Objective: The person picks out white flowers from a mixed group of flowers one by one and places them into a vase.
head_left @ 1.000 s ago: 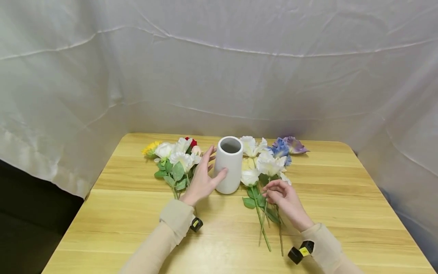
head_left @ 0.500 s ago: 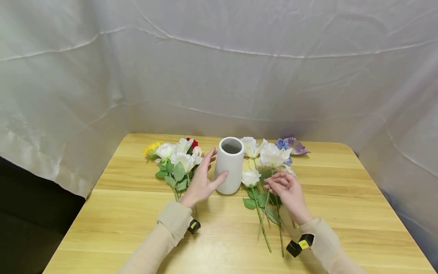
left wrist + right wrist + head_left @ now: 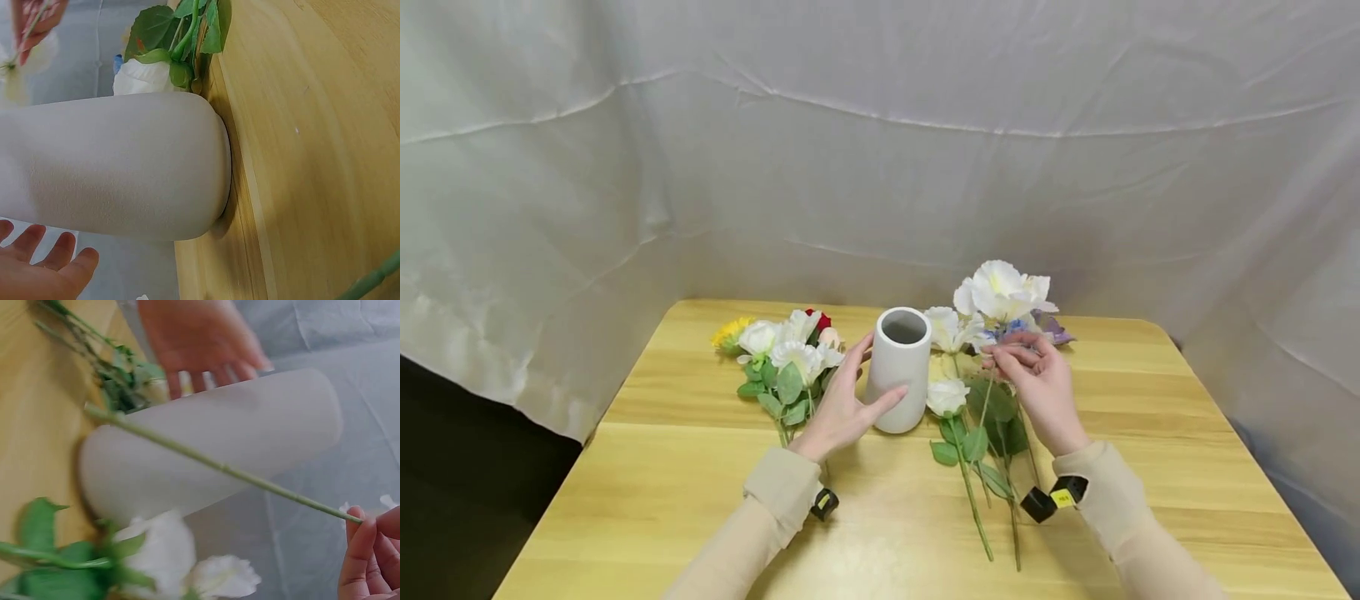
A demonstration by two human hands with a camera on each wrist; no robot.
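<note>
White flower (image 3: 1003, 292) in the right hand (image 3: 1037, 387), raised above the right part of the table, bloom up, bare stem (image 3: 225, 467) slanting down; thumb and fingertips pinch the stem below the bloom. Right wrist view: the stem's lower end passes in front of the vase (image 3: 898, 379); whether they touch, cannot tell. Vase white, upright, mouth up, near the middle of the table's far part. Left hand (image 3: 842, 412) at the vase's left side, fingers extended and spread, thumb across the front, not wrapped round it; firm contact cannot be made out. Just right of the vase, a loose group on the wood: white rose (image 3: 947, 397) with green leaves, another white bloom (image 3: 951, 327) behind it, a blue flower (image 3: 1018, 326) and a purple flower (image 3: 1060, 331) farther right, partly hidden. Left of the vase, a second group: yellow flower (image 3: 730, 335) outermost, white blooms, a red flower (image 3: 820, 319) at the back, leaves toward the near side. Table (image 3: 880, 542) of pale wood planks; grey-white cloth (image 3: 880, 167) hangs behind. Beige sleeves (image 3: 784, 485) on both arms.
</note>
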